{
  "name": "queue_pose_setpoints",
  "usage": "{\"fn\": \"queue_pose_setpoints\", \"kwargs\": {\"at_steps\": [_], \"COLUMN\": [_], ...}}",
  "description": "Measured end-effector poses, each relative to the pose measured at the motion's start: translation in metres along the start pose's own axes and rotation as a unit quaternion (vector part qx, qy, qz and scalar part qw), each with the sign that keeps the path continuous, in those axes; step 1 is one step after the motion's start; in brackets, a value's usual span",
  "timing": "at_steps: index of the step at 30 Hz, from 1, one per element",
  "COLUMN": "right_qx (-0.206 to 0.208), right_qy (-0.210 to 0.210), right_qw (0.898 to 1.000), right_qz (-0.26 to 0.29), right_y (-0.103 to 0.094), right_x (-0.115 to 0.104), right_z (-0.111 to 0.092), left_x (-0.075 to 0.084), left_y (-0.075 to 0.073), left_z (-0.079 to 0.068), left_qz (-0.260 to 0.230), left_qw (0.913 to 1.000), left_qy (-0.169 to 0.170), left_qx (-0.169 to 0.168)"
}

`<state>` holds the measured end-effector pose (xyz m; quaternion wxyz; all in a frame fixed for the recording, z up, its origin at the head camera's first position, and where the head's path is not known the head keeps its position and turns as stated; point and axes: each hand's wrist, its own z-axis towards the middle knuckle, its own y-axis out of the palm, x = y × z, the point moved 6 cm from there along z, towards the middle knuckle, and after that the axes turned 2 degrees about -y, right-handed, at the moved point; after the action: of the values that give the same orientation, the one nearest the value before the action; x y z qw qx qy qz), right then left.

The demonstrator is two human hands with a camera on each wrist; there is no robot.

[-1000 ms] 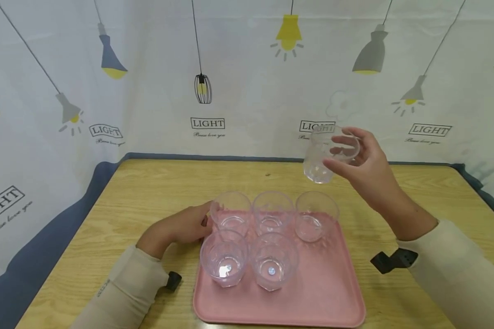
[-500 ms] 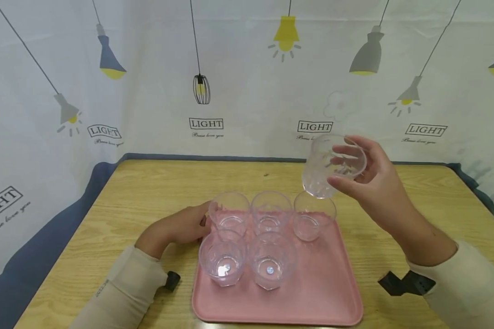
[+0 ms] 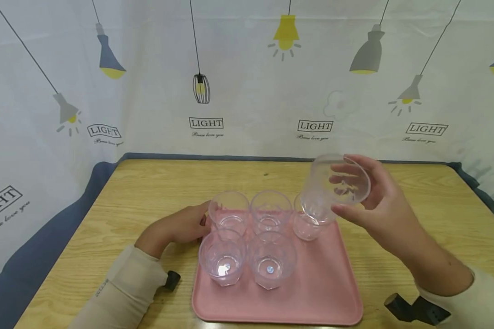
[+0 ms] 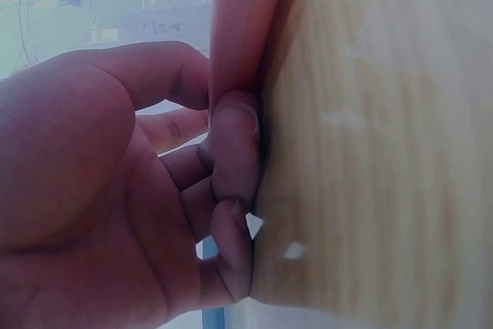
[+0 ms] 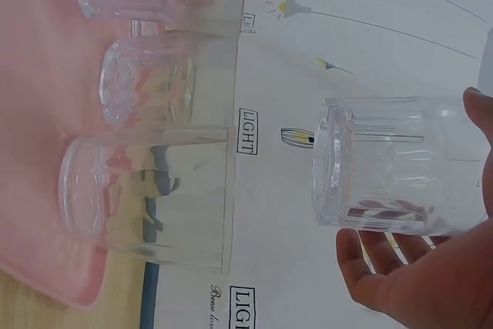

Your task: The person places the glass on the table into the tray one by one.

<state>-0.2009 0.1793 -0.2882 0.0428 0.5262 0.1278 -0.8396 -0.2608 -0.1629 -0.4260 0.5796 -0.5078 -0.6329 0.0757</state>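
My right hand holds a clear plastic cup by its side, thumb and fingers spread round it. The cup is raised and tilted, its mouth toward the hand, and overlaps the back right cup in the head view. In the right wrist view, this held cup hangs apart from those standing on the tray. My left hand grips the left edge of the pink tray, beside the back left cup. In the left wrist view, thumb and curled fingers meet at the tray's wall.
Between the back corner cups stands another clear cup. In front are a left cup and a middle cup. A wooden table lies under the tray. A lamp-printed curtain hangs behind it.
My right hand has lowered the held cup toward the tray and brought it slightly nearer, its mouth tipping more toward the hand. The left hand and the standing cups have stayed in place.
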Motion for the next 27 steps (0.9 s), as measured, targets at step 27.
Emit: {"fn": "queue_pose_setpoints", "kwargs": {"at_steps": [27], "right_qx": [-0.045], "right_qy": [0.007], "right_qw": [0.999], "right_qz": [0.007], "right_y": [0.014], "right_x": [0.022], "right_z": [-0.058], "left_x": [0.001], "left_y": [0.0], "left_z": [0.0], "left_qz": [0.011], "left_qw": [0.9999], "left_qy": [0.001], "left_qx": [0.002]}}
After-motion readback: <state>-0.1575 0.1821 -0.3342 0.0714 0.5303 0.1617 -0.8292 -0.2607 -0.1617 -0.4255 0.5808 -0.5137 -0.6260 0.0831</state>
